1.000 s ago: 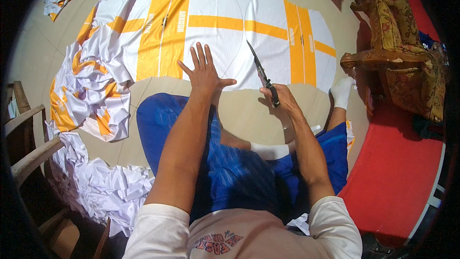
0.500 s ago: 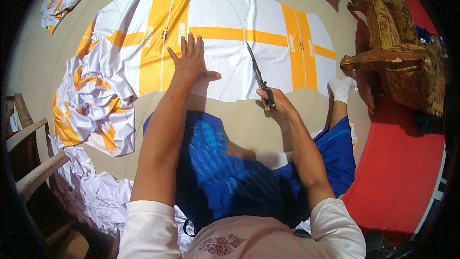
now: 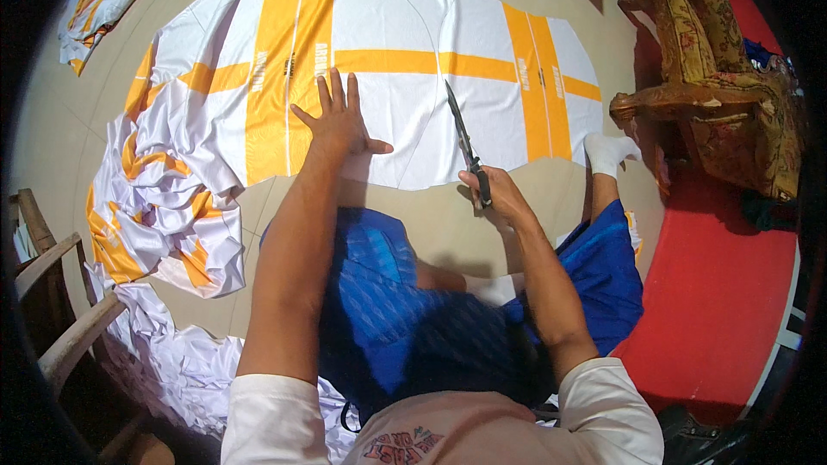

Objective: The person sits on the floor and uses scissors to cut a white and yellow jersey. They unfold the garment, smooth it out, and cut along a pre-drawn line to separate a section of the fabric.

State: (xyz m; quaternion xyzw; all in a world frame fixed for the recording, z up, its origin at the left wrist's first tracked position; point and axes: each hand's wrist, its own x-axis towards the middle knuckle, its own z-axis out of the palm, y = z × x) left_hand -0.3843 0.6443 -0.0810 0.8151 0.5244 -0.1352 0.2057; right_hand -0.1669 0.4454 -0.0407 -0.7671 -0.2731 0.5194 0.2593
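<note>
Here your left hand (image 3: 340,125) lies spread, grasping nothing, on the white-and-yellow cloth (image 3: 405,116) laid over the floor (image 3: 439,237), likely to steady it, while your right hand (image 3: 500,194), beside the cloth's near edge, is wrapped around the scissors (image 3: 466,145).

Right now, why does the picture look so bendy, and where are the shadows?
In the head view, the fisheye lens curves the edges of the red floor covering and leaves the corners black; also in the head view, the left hand shadows the white-and-yellow cloth, and shade darkens part of the blue garment.
</note>
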